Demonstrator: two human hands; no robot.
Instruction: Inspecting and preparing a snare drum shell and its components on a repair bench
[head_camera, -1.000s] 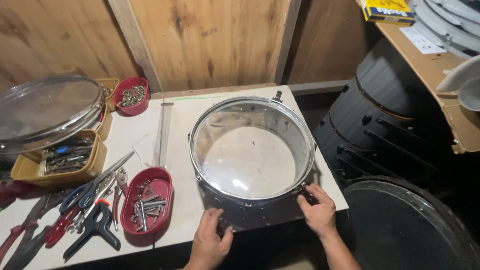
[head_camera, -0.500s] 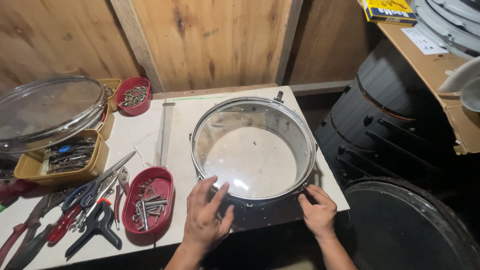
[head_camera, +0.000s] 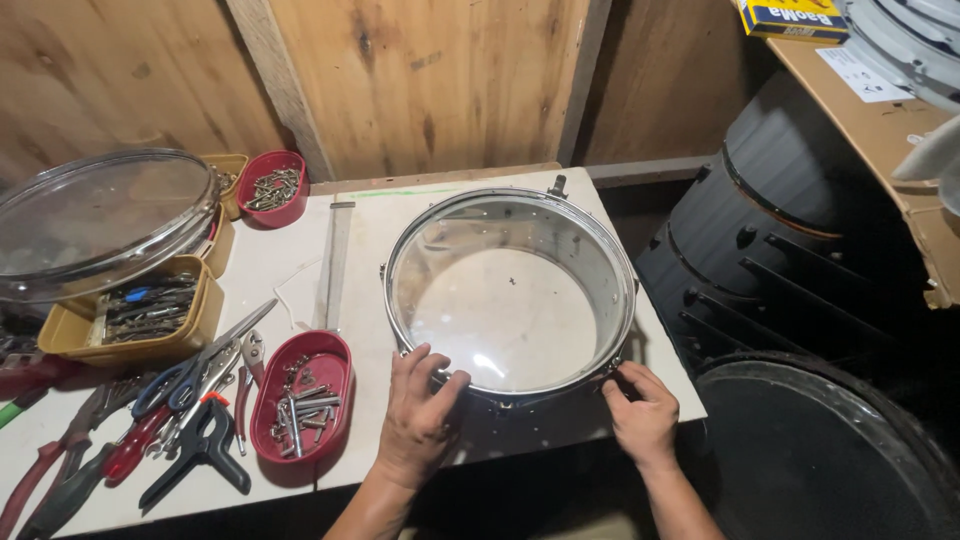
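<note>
Shot from head height, looking steeply down at the white surface (head_camera: 370, 240) and toward the wooden wall (head_camera: 430, 80) behind. Sat close, both hands within the bottom edge.

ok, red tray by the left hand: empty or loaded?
Loaded. The red tray beside the left hand holds loose metal bolts and small hardware across its bottom.
</note>
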